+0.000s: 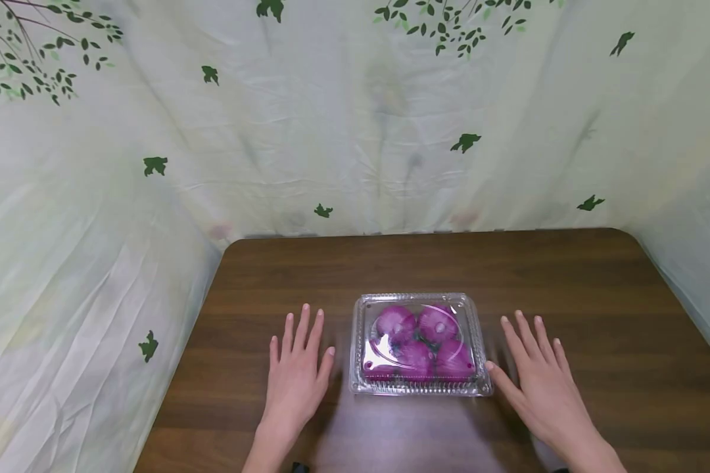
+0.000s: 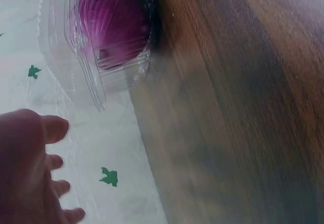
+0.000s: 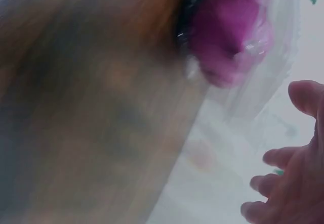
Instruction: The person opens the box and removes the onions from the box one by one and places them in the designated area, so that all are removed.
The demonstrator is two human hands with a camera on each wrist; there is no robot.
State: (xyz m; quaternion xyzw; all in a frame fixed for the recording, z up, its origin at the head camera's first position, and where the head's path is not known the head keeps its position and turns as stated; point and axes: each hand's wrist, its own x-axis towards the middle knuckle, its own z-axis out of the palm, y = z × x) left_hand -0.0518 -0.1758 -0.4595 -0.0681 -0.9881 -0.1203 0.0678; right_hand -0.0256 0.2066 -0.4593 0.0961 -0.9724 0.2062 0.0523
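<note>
A rectangular clear plastic clamshell container with a ribbed rim [image 1: 420, 389] is set flat on a dark brown wooden table [image 1: 296, 269], between the two hands. Several round, glossy magenta-purple objects [image 1: 396, 324] are held inside it, with four seen close together through the lid.

The left hand [image 1: 298, 374] is held palm down beside the container's left side, apart from it. Its fingers are straightened and slightly spread, pointed toward the far table edge, and its thumb is angled out toward the container. The left forearm is slanted inward from the bottom of the head view.

The right hand [image 1: 541, 384] is held palm down at the right side, its fingers extended and fanned, pointed away and leftward. Its thumb is stretched toward the container's near right edge; whether the plastic is touched there cannot be told. The right wrist view is blurred by motion.

Behind the table, a pale fabric curtain [image 1: 331, 131] is hung, printed with dark green bird-like shapes [image 1: 466, 142].
</note>
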